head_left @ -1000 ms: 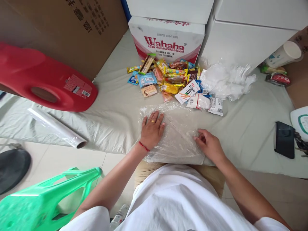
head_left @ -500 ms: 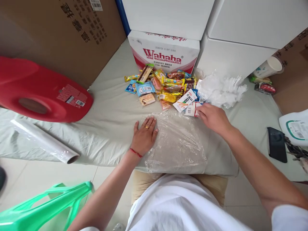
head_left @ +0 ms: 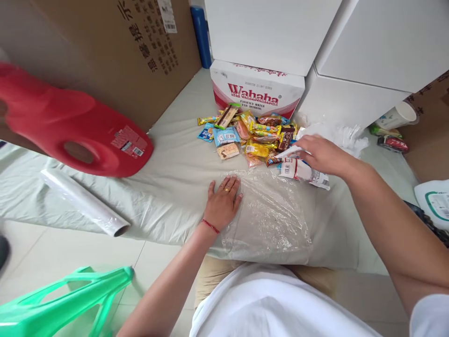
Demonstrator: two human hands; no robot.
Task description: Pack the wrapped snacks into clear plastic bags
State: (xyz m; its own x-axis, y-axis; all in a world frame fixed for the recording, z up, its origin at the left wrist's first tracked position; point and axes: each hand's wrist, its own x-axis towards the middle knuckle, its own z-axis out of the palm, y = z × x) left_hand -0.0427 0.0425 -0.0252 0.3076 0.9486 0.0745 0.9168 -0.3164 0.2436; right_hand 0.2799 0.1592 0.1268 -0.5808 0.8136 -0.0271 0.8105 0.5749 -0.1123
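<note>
On the pale cloth-covered surface, the left hand (head_left: pixel 223 202) lies flat, fingers spread, pinning the crinkled clear plastic sheet (head_left: pixel 270 215), while the right hand (head_left: pixel 321 153), pinching a white snack packet (head_left: pixel 288 151) from the far pile of colourful wrapped snacks (head_left: pixel 250 133), could drag neighbouring packets along.

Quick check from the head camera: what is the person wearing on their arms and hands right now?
Left hand: a gold ring on one finger, a thin red string bracelet at the wrist. Right hand: nothing worn that shows. Both forearms bare; short white sleeves at the picture's bottom edge.

Red jug (head_left: pixel 70 126) blurred, edge-cropped
</note>
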